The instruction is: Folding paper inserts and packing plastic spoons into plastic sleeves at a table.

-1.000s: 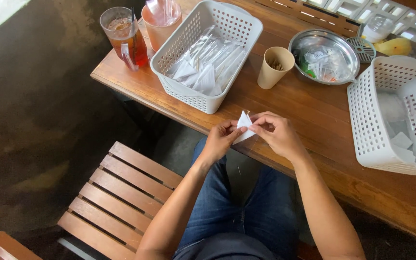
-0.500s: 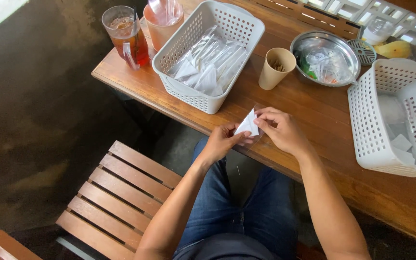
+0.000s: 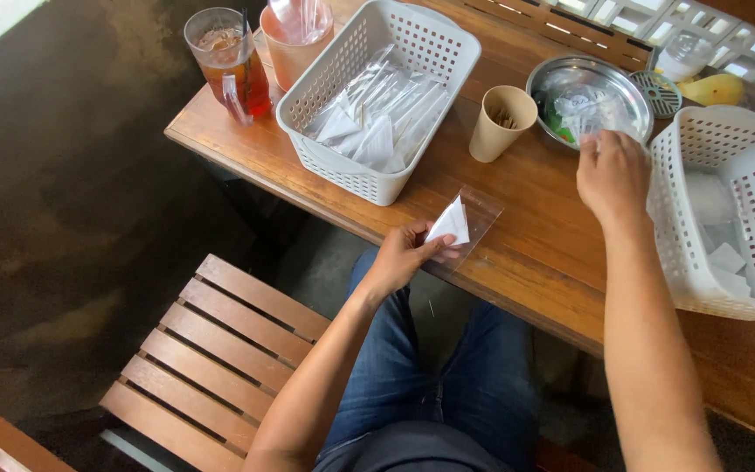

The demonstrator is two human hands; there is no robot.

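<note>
From the head camera, the left hand (image 3: 398, 259) was at the near edge of the wooden tabletop (image 3: 535, 227), its fingers (image 3: 419, 234) pinching the end of a clear plastic sleeve (image 3: 475, 218) with a folded white paper napkin (image 3: 450, 224) tucked inside. The sleeve lay flat on the wood, its far end pointing toward the middle of the tabletop.

The right hand (image 3: 613, 175) was well apart from the sleeve, hovering at the near rim of a round metal tray (image 3: 545, 80) that held crumpled clear wrappers. Its fingers were curled downward, seen from the back, and whether they gripped anything could not be told.

Just left of the tray stood a tan paper cup (image 3: 500, 121) with thin sticks inside. Toward the far left corner sat a white perforated basket (image 3: 382, 92) filled with wrapped packets, with a glass of iced tea (image 3: 227, 61) and a peach-coloured cup (image 3: 293, 39) beside it. A second white basket (image 3: 727, 210) stood tilted at the right edge, holding folded napkins. Below the tabletop were blue jeans (image 3: 421, 376) and a slatted wooden bench (image 3: 211, 358).
</note>
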